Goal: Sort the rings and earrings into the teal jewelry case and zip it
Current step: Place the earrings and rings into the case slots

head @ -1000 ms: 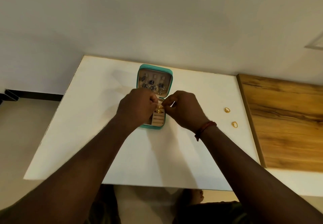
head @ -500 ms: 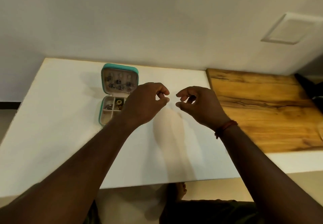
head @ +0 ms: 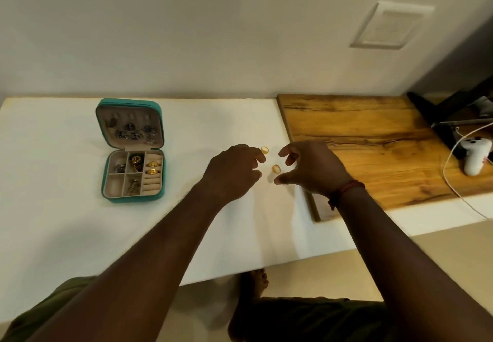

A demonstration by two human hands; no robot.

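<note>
Case: we see the teal jewelry case (head: 132, 149) lying open on the white table (head: 66, 221), well left of both hands, its lid tilted back toward the wall.
Case contents: two gold rings (head: 153, 168) sit in the ring rolls at the right of the tray; dark earrings are pinned in the lid and more pieces lie in the small compartments.
Loose rings: the far gold ring (head: 264, 150) rests on the table just beside our left fingertips; the near gold ring (head: 275, 168) lies between the two hands.
Left hand: our left hand (head: 233, 172) hovers with fingers loosely curled, holding nothing.
Right hand: our right hand (head: 310, 168) is spread, thumb and forefinger apart on either side of the near ring, not touching it that we can tell.
Edges: the wooden board (head: 373, 139) begins just right of the rings; the table's front edge runs beneath our forearms.
Open room: bare white surface stretches between the case and the hands.
Far right: a white controller (head: 474, 157) and cable sit on the board.
</note>
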